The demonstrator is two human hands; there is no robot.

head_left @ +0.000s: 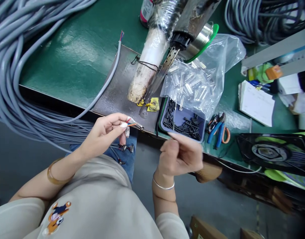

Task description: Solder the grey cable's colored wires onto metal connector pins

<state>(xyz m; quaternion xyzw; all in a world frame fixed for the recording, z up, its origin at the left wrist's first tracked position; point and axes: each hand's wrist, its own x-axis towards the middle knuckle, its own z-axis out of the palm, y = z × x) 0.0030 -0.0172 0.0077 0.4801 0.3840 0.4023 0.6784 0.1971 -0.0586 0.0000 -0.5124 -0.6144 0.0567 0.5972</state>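
Between the fingertips of my left hand (106,132) are thin coloured wires, with a small connector (138,126) at their end, just off the table's front edge. My right hand (181,154) is curled and smeared by motion, in front of a tray (204,132) of short black tubes (186,124). Whether anything small is between its fingers I cannot make out. More wired connectors (127,147) hang below my left hand, over my leg. A soldering iron (164,66) in a stand points down at a yellow sponge (153,104) on a dark plate (110,94).
Grey cable coils (8,66) lie at the left, more at the back right. Behind the tray are a clear bag of connectors (192,86) and a solder spool (202,41). Pliers (219,131), a notepad (255,103) and a black fan (274,152) are on the right.
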